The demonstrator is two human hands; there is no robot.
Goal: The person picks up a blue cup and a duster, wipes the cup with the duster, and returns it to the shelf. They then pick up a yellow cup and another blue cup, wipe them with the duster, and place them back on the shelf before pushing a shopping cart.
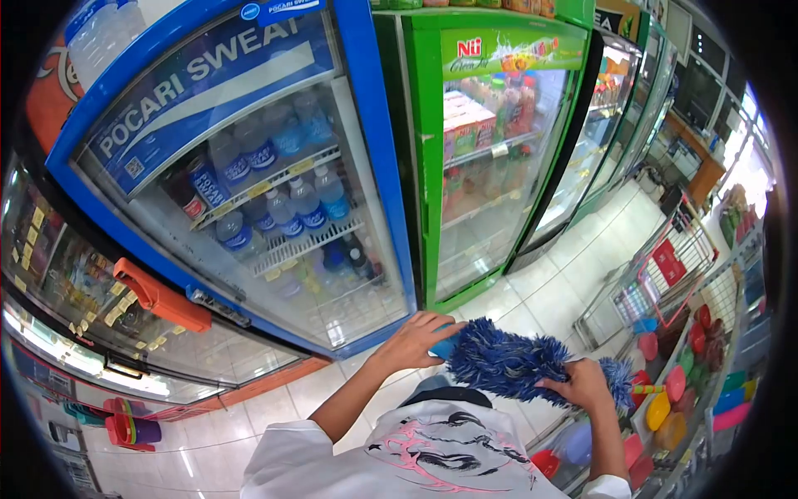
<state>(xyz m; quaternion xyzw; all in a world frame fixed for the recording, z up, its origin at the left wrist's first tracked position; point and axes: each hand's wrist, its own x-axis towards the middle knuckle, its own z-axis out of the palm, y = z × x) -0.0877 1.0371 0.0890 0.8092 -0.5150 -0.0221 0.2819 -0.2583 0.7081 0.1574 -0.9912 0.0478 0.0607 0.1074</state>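
A fluffy blue duster (507, 358) with paler tips is stretched across the front of my body, above the tiled floor. My left hand (418, 339) grips a light blue piece (446, 346) at the duster's left end. Toward its right end, my right hand (582, 385) is wrapped round the fluffy fibres, thumb on top. Beyond my right hand a yellow and red striped stick (648, 388) shows; whether it joins the duster I cannot tell. Part of the duster's underside is hidden.
A blue-framed drinks fridge (391, 208) stands ahead on the left, with a green fridge (428, 166) beside it. An orange handle (166, 303) sticks out at the left. On the right are a shopping cart (665, 262) and a rack of colourful plastic scoops (657, 410).
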